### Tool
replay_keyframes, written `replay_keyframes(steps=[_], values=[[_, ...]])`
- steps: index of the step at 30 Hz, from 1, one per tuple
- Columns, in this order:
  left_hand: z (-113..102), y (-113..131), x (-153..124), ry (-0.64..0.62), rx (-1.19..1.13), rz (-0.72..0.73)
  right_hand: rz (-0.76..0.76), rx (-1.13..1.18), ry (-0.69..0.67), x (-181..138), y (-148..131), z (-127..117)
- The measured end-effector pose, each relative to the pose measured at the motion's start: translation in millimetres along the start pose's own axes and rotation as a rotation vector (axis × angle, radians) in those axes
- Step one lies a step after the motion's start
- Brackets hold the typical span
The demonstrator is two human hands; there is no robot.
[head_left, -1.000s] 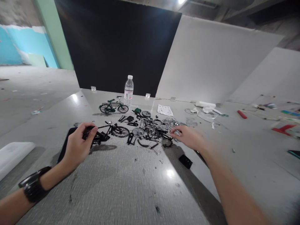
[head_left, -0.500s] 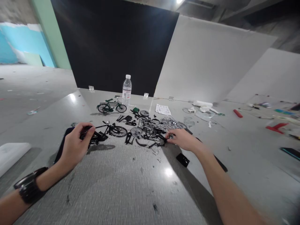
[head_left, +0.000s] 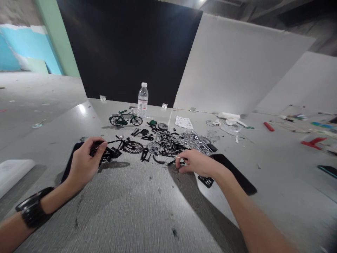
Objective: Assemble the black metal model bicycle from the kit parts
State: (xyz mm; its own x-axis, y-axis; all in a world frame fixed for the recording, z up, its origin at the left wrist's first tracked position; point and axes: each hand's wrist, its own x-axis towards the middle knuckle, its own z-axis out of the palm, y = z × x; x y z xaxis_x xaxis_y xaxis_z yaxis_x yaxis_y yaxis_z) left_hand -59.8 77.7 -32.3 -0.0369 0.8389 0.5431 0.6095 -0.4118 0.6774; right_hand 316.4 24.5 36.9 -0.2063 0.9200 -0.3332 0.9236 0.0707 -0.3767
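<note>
Black model bicycle (head_left: 114, 152) upright, left of parts pile (head_left: 171, 140) on worktop (head_left: 137, 207), long axis left-right, front wheel (head_left: 133, 147) pointing right; left hand (head_left: 88, 158) fingers pinched around its rear; right hand (head_left: 197, 162) fingers curled, slightly apart, thin silvery bit (head_left: 180, 157) there, grip hard to tell

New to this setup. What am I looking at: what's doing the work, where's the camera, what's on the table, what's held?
No machine here: a person works bare-handed. The camera sits on their head, looking forward and down, so both forearms enter from below.

On the grey table lie loose bicycle parts in a tangled heap. Behind them are a green model bicycle, a water bottle and printed paper.

The left hand has a black model bicycle in its grip. The right hand is at the heap's near edge; what it holds, if anything, is too small to tell.
</note>
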Motion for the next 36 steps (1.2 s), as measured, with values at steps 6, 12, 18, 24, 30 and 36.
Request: replay_keyframes(steps=[6,12,18,24,30,36], values=[[0.3,0.1,-0.5,0.0,0.003,-0.002,-0.019,-0.004,-0.018,4.4,0.4,5.1],[0.0,1.5,0.1,0.008,0.018,0.008,-0.015,-0.032,-0.012,4.5,-4.7,6.6],[-0.5,-0.6,-0.5,-0.003,0.006,-0.001,0.066,-0.02,0.016,-5.4,-3.0,-6.2],[-0.1,-1.2,-0.5,-0.006,-0.011,-0.009,0.082,-0.02,-0.013,-2.8,-0.3,-5.3],[-0.2,1.3,-0.3,-0.003,-0.008,-0.001,0.013,-0.051,-0.019,-0.5,-3.9,3.6],[-0.4,2.7,0.3,0.005,0.005,0.0,0.005,-0.113,-0.031,-5.7,-19.5,8.6]])
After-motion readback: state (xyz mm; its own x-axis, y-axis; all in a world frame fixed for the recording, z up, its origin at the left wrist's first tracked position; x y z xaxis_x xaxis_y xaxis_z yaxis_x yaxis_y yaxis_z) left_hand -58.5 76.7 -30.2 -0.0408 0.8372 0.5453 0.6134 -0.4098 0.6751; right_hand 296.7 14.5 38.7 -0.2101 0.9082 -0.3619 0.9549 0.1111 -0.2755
